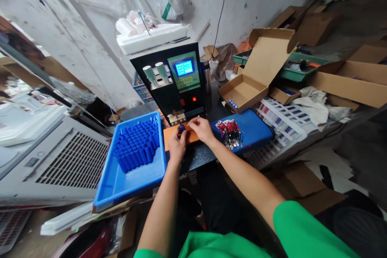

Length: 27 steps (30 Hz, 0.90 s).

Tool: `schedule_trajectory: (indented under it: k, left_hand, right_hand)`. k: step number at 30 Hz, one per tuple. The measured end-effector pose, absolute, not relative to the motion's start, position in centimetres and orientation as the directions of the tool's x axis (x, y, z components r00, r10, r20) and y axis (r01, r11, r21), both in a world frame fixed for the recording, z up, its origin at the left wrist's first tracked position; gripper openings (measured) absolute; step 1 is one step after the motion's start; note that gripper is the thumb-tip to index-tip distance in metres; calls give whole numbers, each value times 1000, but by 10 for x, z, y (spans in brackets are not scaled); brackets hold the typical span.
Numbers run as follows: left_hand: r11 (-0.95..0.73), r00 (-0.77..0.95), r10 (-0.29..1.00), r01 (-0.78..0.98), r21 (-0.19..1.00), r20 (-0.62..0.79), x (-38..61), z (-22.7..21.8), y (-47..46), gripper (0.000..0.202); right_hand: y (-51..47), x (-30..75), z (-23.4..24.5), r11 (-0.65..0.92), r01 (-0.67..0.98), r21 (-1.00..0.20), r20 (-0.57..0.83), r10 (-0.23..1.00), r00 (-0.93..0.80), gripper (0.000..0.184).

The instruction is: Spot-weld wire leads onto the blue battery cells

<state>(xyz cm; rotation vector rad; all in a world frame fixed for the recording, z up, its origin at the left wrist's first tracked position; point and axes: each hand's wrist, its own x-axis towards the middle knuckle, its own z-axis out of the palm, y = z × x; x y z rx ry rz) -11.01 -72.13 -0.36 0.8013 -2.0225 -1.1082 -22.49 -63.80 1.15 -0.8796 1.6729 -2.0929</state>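
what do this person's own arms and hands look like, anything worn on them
The left hand and right hand are bare, without gloves. The forearms are uncovered, with no watch visible. The sleeves are short and bright green.

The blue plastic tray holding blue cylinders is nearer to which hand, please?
Left. The left hand is just right of the tray; the right hand is farther right, beyond the left.
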Motion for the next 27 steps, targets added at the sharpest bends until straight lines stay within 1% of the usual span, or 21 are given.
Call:
schedule_trajectory:
  k: [6,12,27]
  left_hand:
    - [475,-561,-770,-188,860,303,-108,-4,-722,30]
    - [484,-558,-775,-226,845,295,-108,-4,-721,31]
    - [518,-563,-766,-255,817,310,-108,-5,-720,30]
  right_hand:
    - [-662,-221,8,-252,-101,-962,245,-643,-726,15]
    - [-663,-216,7,-208,-155,-966,254,-636,-728,19]
    - [-663,-214,9,-174,-199,-964,264,-651,-711,16]
